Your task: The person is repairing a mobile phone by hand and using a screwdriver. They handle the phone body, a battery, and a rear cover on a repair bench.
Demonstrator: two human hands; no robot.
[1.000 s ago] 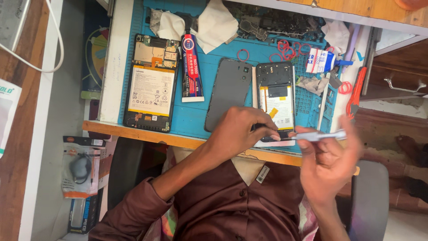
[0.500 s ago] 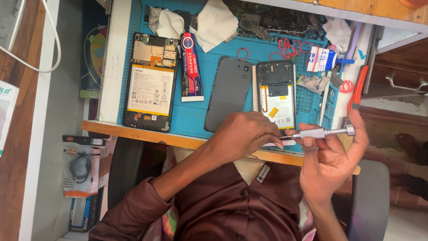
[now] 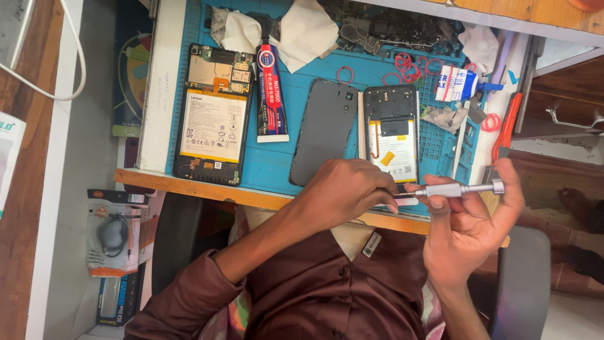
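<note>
My right hand holds a silver precision screwdriver level over the bench's front edge, with a fingertip on its end cap. My left hand has its fingers pinched at the screwdriver's tip, which they hide. Just beyond the hands lies an opened black phone with its battery showing. A grey back cover lies to its left on the blue work mat.
An opened tablet with a white battery lies at the left of the mat, a tube of glue beside it. White cloths, red rings, small parts and a red-handled tool lie at the back and right. Packaged goods lie below the bench.
My right hand has turned the screwdriver level and raised it a little, and a finger now rests on its end. My left hand has stayed at the tip.
</note>
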